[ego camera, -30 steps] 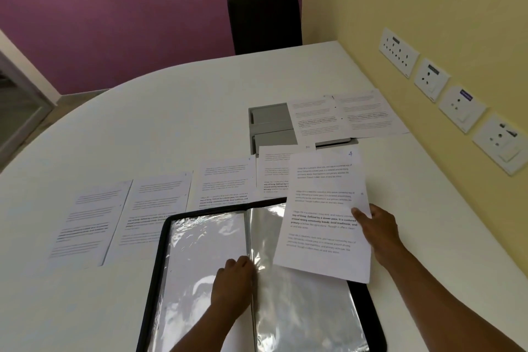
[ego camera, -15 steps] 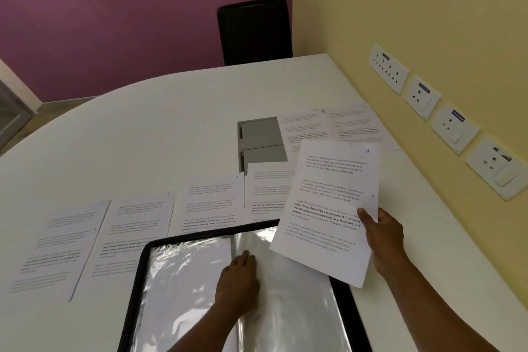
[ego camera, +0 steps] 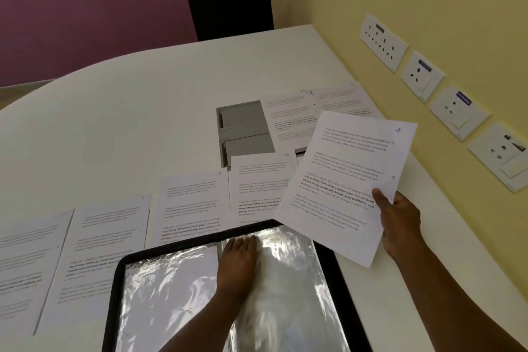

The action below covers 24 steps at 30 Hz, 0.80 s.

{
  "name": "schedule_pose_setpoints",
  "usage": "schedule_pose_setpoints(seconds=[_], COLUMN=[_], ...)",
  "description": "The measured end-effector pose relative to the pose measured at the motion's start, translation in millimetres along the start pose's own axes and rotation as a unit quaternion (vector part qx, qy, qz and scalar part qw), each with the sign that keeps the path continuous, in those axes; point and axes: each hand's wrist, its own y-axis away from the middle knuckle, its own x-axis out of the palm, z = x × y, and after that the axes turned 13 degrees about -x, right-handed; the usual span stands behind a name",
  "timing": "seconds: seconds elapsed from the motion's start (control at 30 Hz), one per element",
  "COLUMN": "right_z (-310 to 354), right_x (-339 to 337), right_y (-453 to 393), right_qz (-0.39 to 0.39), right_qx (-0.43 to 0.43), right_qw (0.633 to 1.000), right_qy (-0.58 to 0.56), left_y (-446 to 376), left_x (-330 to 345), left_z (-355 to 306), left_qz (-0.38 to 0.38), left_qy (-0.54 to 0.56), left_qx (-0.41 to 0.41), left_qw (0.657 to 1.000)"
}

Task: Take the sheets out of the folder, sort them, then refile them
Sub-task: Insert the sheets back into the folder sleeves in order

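Since half a second ago you have lifted the sheet marked 4 (ego camera: 347, 180) further right and away, so it now hangs tilted above the right edge of the white table (ego camera: 137, 123), clear of most of the folder (ego camera: 328, 266). Your right hand (ego camera: 400, 223) pinches that sheet at its right edge, thumb on the printed face, the other fingers hidden behind the paper. Your left hand (ego camera: 238, 258) stays flat on the open folder, fingers straight and close together, pressing the shiny plastic sleeve (ego camera: 288, 280) near the spine. Sorted sheets (ego camera: 111, 237) lie in a row on the table beyond the folder's far edge, with two more far right by the grey tray (ego camera: 245, 128).
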Motion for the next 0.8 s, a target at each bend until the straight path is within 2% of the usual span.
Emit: schedule_pose_setpoints(seconds=[0.13, 0.33, 0.43, 0.53, 0.67, 0.8], right_z=[-1.0, 0.8, 3.8, 5.1, 5.2, 5.3], right_x=[6.2, 17.7, 23.8, 28.2, 33.5, 37.7], right_y=[-8.0, -18.8, -22.8, -25.7, -26.5, -26.3], right_qz=[-0.008, -0.012, -0.011, -0.013, -0.007, -0.002], right_qx=[0.004, 0.007, 0.003, -0.003, -0.001, -0.003], right_qw=[1.000, 1.000, 1.000, 1.000, 1.000, 1.000], right_qy=[-0.006, -0.012, -0.013, -0.009, -0.009, -0.012], left_y=[-6.7, -34.1, -45.1, -51.9, -54.0, -48.1], left_x=[-9.7, -23.2, -31.0, -35.7, -37.8, -37.6], left_z=[-2.2, 1.6, 6.6, 11.9, 13.9, 15.0], left_qz=[-0.024, 0.115, 0.149, 0.159, 0.181, 0.163], left_qy=[0.028, 0.121, 0.158, 0.195, 0.193, 0.179], left_qx=[-0.023, -0.080, -0.083, -0.092, -0.088, -0.080], left_qw=[0.999, 0.983, 0.973, 0.963, 0.961, 0.967])
